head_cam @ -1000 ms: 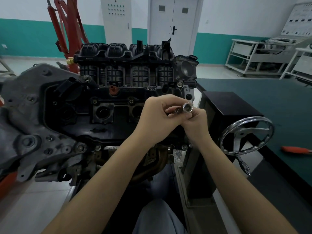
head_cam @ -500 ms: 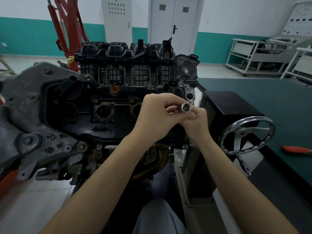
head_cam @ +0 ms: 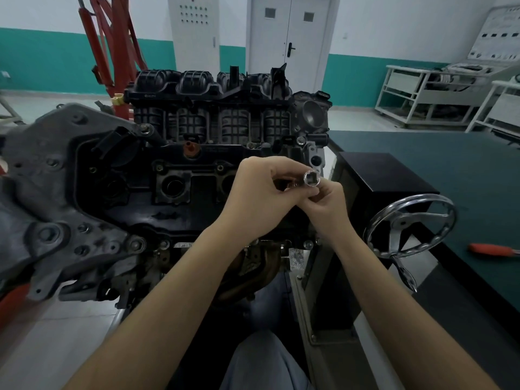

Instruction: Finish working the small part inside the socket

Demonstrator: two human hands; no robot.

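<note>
A small chrome socket shows its square drive hole toward the camera, held in front of a black car engine. My left hand curls its fingers round the socket's hidden far end, and a second small metal piece seems to sit between its fingertips. My right hand pinches the socket from below with thumb and fingers. Both hands meet just over the engine's right end, near the throttle body.
A chrome handwheel sticks out of a black box right of the hands. A red-handled tool lies on the green bench. A red hoist, grey doors and white racks stand behind.
The socket has turned slightly in my fingers, so its square hole faces the camera more. Both hands stay in nearly the same place.
</note>
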